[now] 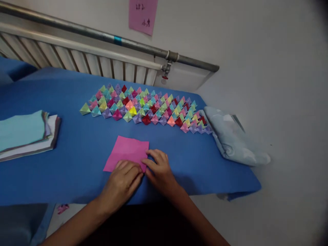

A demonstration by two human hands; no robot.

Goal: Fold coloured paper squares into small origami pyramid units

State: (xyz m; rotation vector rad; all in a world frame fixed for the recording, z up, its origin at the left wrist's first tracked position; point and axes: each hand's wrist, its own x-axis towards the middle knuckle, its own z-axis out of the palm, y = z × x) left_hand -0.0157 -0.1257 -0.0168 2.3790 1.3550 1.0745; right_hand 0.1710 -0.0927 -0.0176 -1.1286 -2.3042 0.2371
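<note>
A pink square of paper (129, 149) lies on the blue-covered table (77, 160) in front of me. My left hand (125, 176) rests over its lower edge, the fingers bent and close together, their tips on the paper. Against the right edge of the sheet is my right hand (157, 167), its fingers slightly curled and spread apart, with the fingertips touching the paper. The thumbs come near each other at the lower right corner. Behind the sheet stand several rows of small folded paper pieces (146, 119) in many colours.
At the left lies a stack of coloured paper (23, 131) on a book or pad. A folded light-blue cloth (230, 140) sits at the table's right end. Behind the table are a radiator (84, 63) and a metal pipe (143, 47). A pink note (142, 15) hangs on the wall.
</note>
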